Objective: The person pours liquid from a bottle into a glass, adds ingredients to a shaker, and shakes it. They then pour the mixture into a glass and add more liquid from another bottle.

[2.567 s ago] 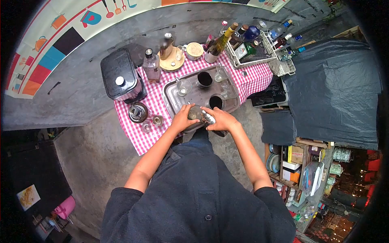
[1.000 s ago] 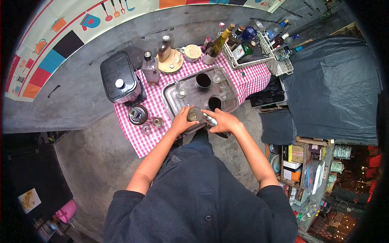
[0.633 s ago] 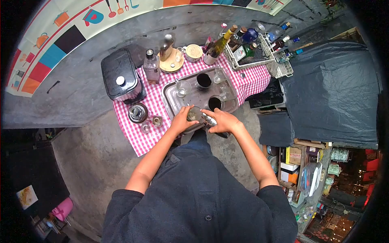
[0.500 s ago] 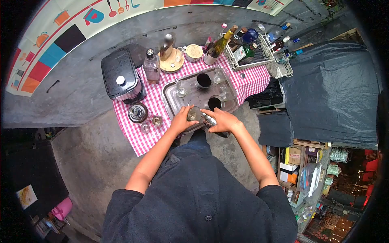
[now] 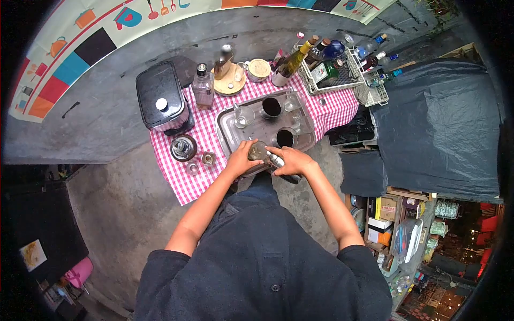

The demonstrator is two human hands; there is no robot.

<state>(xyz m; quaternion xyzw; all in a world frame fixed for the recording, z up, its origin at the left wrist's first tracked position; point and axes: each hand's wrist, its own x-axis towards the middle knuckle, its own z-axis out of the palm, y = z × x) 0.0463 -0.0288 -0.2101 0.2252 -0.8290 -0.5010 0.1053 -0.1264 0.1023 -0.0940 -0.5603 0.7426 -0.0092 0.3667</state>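
My left hand (image 5: 241, 157) wraps round a clear glass cup (image 5: 256, 150) at the front edge of the metal tray (image 5: 227, 140). In my right hand (image 5: 292, 160) is a dark bottle-like container with a silver end (image 5: 276, 160), held tilted so that this end is right at the cup's rim. Its dark lower part shows below my fingers. Two glasses of dark liquid stand on the tray, one near (image 5: 285, 138) and one farther back (image 5: 271, 107). An apparently empty glass mug (image 5: 243, 116) is on the tray's left, and more clear glassware (image 5: 292, 100) on its right.
On the checkered cloth (image 5: 176, 179) stand a round dark bottle (image 5: 183, 147), two small glasses (image 5: 208, 159), a square bottle (image 5: 203, 88) and a black-lidded container (image 5: 159, 96). A tall wine bottle (image 5: 289, 67) and a bottle-filled basket (image 5: 334, 85) line the back.
The container in my right hand has turned slightly, its silver end still at the cup. My left hand keeps the cup in nearly the same place. The view has shifted slightly.
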